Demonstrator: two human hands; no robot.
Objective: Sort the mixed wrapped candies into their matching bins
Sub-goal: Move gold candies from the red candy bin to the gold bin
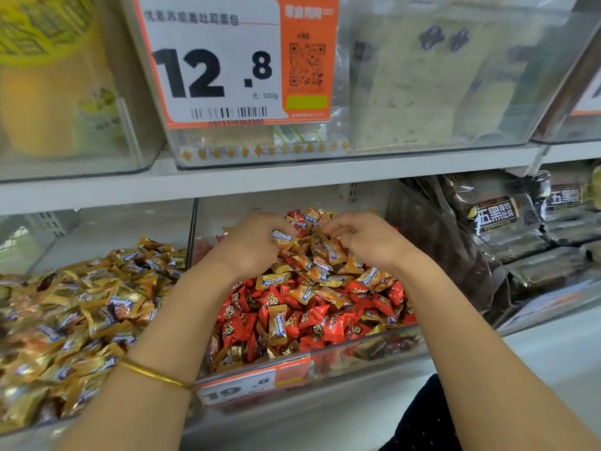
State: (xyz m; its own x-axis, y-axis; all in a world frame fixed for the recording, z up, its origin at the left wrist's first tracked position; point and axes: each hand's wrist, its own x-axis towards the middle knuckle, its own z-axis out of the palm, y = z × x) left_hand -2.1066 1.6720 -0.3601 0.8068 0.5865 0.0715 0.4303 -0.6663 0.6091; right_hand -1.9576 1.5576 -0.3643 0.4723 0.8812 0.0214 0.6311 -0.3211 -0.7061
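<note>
Far in the clear plastic bin, the left hand pinches an orange blue-labelled wrapped candy. The right hand curls into the red and orange candy pile; its hold is unclear.

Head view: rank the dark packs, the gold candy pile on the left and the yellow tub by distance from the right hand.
1. Dark packs, just right of the right hand.
2. Gold candy pile, left, past the divider.
3. Yellow tub, upper-left shelf.

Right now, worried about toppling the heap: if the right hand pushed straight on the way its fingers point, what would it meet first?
The right hand has its curled fingers aimed left into the heap's top, so the piled candies come first, then probably the left hand; depth is unclear.
</note>
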